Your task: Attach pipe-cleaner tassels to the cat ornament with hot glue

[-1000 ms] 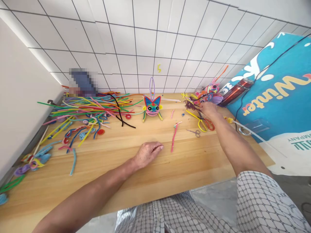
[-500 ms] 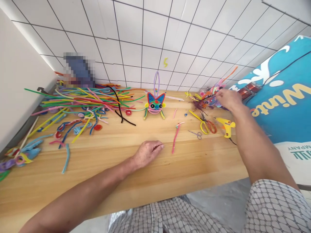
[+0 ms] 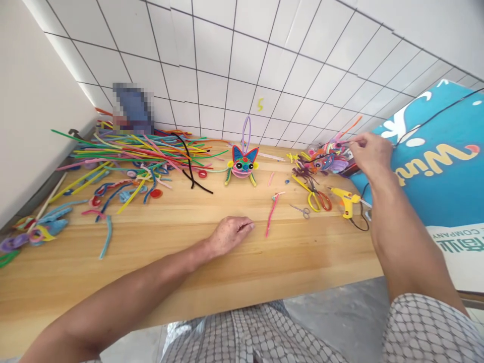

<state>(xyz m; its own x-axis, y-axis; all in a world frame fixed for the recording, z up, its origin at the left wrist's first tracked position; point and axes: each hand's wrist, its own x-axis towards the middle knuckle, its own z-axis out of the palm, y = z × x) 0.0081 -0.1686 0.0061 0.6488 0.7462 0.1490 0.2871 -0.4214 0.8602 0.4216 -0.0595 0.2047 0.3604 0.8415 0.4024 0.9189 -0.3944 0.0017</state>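
Note:
My left hand (image 3: pixel 232 236) rests on the wooden table with its fingers curled shut; nothing shows in them. My right hand (image 3: pixel 372 155) is raised at the back right, thumb and fingertips pinched together beside a colourful pile of fuzzy craft pieces (image 3: pixel 328 160). A thin strand seems to run from the fingertips toward the pile, but I cannot make out what it is. Between my hands, at the back, sits a pipe-cleaner animal head (image 3: pixel 243 166) with blue ears, googly eyes and a purple loop (image 3: pixel 246 132) on top.
Pipe cleaners (image 3: pixel 151 154) lie heaped at the back left. Scissors with orange and yellow handles (image 3: pixel 319 199), small scissors (image 3: pixel 304 212) and a yellow glue gun (image 3: pixel 347 200) lie on the right. A pink pipe cleaner (image 3: pixel 271 217) lies mid-table. A blue box (image 3: pixel 423 186) stands far right.
My right hand has moved right, away from the craft pile, still pinched. The view has shifted slightly. My left hand stays in place on the table.

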